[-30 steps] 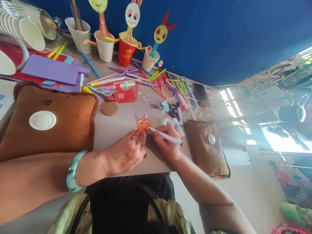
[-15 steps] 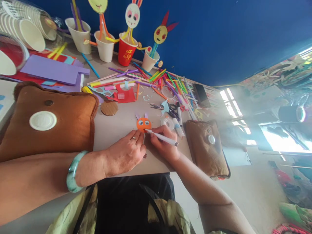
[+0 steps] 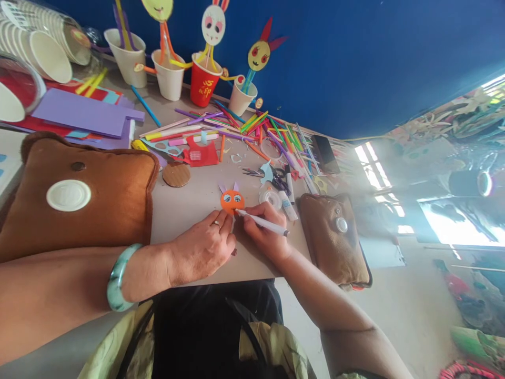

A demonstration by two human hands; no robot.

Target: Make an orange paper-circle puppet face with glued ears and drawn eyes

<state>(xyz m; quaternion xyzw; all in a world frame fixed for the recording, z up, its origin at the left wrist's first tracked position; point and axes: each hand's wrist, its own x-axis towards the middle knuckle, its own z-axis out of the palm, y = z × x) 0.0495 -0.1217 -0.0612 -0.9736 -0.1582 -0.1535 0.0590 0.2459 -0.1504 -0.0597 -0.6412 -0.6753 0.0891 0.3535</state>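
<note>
An orange paper animal face (image 3: 232, 200) with two purple ears and pale blue eyes lies on the table. My left hand (image 3: 201, 245), fingers curled together, holds its lower edge down. Closed around a white marker (image 3: 267, 225), my right hand (image 3: 268, 237) rests its tip on the lower part of the face. A small dark piece, perhaps a pen cap (image 3: 234, 252), lies by my left thumb. Just beyond my right hand are a clear tape roll (image 3: 270, 198), a white glue tube (image 3: 288, 206) and dark-handled scissors (image 3: 281, 182).
A brown cushion (image 3: 114, 192) lies to the left, a smaller brown one (image 3: 333, 237) to the right. Coloured sticks (image 3: 236, 123) and a cardboard disc (image 3: 176, 174) lie behind the hands. Paper cups with puppets, one red (image 3: 205, 87), stand against the blue wall.
The marker tip has shifted very slightly on the orange face. Both hands otherwise keep their places, and the view has moved a touch.
</note>
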